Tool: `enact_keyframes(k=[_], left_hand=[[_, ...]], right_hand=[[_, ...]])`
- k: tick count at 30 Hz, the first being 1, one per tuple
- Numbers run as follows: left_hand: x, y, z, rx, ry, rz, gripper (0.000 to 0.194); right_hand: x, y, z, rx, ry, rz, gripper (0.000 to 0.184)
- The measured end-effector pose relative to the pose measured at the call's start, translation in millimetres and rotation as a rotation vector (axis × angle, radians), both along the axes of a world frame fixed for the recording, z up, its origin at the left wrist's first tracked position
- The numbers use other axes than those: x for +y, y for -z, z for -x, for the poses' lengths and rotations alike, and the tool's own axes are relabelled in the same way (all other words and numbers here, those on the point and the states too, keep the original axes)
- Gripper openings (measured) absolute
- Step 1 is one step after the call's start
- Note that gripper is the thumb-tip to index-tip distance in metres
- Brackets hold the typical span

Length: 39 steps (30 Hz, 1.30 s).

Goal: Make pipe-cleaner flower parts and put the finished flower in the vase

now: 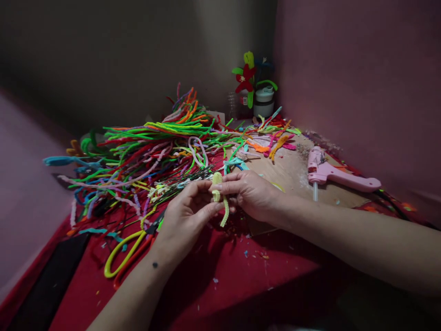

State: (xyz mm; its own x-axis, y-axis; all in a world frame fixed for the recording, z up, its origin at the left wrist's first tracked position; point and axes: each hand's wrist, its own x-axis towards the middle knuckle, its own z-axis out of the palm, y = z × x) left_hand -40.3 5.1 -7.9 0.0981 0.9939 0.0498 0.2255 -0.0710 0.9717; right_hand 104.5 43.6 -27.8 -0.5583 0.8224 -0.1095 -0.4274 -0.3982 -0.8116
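Both hands meet over the red cloth [241, 280] and pinch one pale yellow pipe cleaner [220, 197]. Its top is bent into a small loop and its tail hangs down between the hands. My left hand [188, 214] pinches it from the left with thumb and fingers. My right hand [250, 191] grips it from the right, fingers pressed together. Just behind the hands lies a big heap of coloured pipe cleaners [148, 147].
A pink glue gun [330, 174] lies on a cardboard sheet [292, 170] to the right. Yellow-handled scissors [127, 250] lie left of my left forearm. A pipe-cleaner flower [246, 78] and a small lidded jar [264, 101] stand in the back corner by the walls.
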Motion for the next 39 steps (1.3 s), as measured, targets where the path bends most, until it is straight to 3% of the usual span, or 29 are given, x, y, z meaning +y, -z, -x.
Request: enact_keyframes(k=[8,13,18,26,30,32,34,39], left_hand=[[11,1.9,15,-0.323,0.176,0.328,0.019],[17,7.4,23,-0.311,0.199,0.466,0.021],[19,3.5,28,-0.230,0.161,0.493,0.021],[17,-3.5,31,-0.029,0.218,0.486,0.023],[13,-11.0,28,0.149,-0.003,0.230,0.023],[9,-14.6,24,0.129,-0.104,0.065,0.031],[3,-15.7,18,0.030,-0.085,0.028,0.033],[-5,-8.6,5,-0.169,0.107,0.258,0.029]], right_hand=[[2,2.6,-3,0.034,-0.085,-0.038,0.015],[3,0.9,-4,0.021,-0.072,-0.034,0.018],[2,-6.1,-4,0.004,-0.026,0.030,0.019],[4,-7.4,-5,-0.002,0.035,0.040,0.020],[3,-1.7,-2,0.001,0.024,-0.007,0.021],[2,-0.1,-1,-0.003,0.029,-0.027,0.021],[1,0.2,-1,-0.016,0.040,-0.026,0.021],[-3,-1.0,0,-0.062,0.048,-0.028,0.024]])
